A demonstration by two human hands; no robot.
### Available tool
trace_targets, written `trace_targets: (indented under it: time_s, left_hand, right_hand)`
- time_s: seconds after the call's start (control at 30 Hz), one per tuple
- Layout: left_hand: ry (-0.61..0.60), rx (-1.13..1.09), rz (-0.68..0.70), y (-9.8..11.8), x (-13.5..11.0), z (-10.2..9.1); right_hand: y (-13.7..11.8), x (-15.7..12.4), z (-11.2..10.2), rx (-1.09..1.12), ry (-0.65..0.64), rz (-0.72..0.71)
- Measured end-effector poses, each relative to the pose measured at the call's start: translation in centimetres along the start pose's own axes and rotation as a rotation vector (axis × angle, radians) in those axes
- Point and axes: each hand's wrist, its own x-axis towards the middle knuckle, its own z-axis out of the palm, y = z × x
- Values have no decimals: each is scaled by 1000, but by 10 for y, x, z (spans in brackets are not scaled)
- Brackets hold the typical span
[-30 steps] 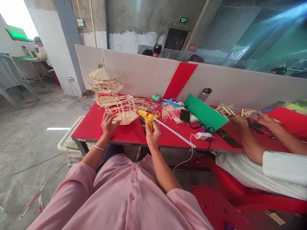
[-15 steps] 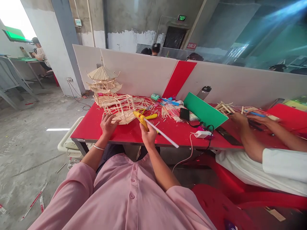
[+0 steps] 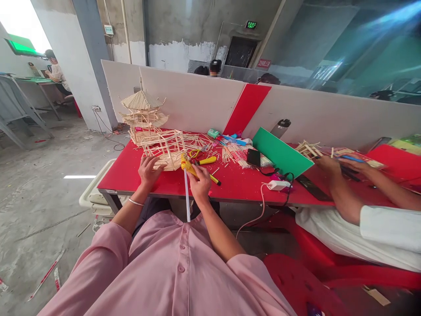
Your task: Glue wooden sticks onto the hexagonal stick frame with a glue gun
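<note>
My right hand (image 3: 199, 183) is closed on a yellow glue gun (image 3: 190, 167) whose long white glue stick (image 3: 187, 193) points back toward my chest. The gun's nozzle sits against the lower edge of a stick-built pavilion section (image 3: 166, 149) on the red table (image 3: 131, 175). My left hand (image 3: 148, 170) rests on that section's near left side, fingers curled against its base. Behind it stands a taller stick pagoda model (image 3: 143, 114).
Yellow-handled scissors (image 3: 200, 160), loose sticks (image 3: 233, 154), a black phone (image 3: 253, 157), a green sheet (image 3: 279, 153) and a white power adapter with cord (image 3: 278, 186) lie to the right. A co-worker's hands (image 3: 342, 166) work at the far right. A white and red partition (image 3: 213, 103) backs the table.
My right hand has swung the glue gun round: the white stick, which pointed right along the table, now points down toward me, and the nozzle has come up to the pavilion section.
</note>
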Motion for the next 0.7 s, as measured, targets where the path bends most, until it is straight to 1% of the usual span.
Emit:
trace_targets:
  time_s: [0.13, 0.23, 0.3, 0.43, 0.57, 0.7]
  left_hand:
    - [10, -12, 10, 0, 1, 0]
    - [15, 8, 6, 2, 2, -1]
    - [7, 22, -10, 2, 2, -1]
    - [-3, 20, -15, 2, 3, -1]
    - [18, 15, -3, 2, 4, -1]
    - [33, 18, 25, 1, 4, -1]
  right_hand:
    - [3, 1, 1, 94, -21, 86]
    - [13, 1, 0, 182, -27, 209]
    - [20, 1, -4, 227, -5, 307]
    - [31, 5, -13, 283, 90, 459]
    - [35, 11, -14, 321, 158, 537]
    - [34, 13, -7, 358, 158, 563]
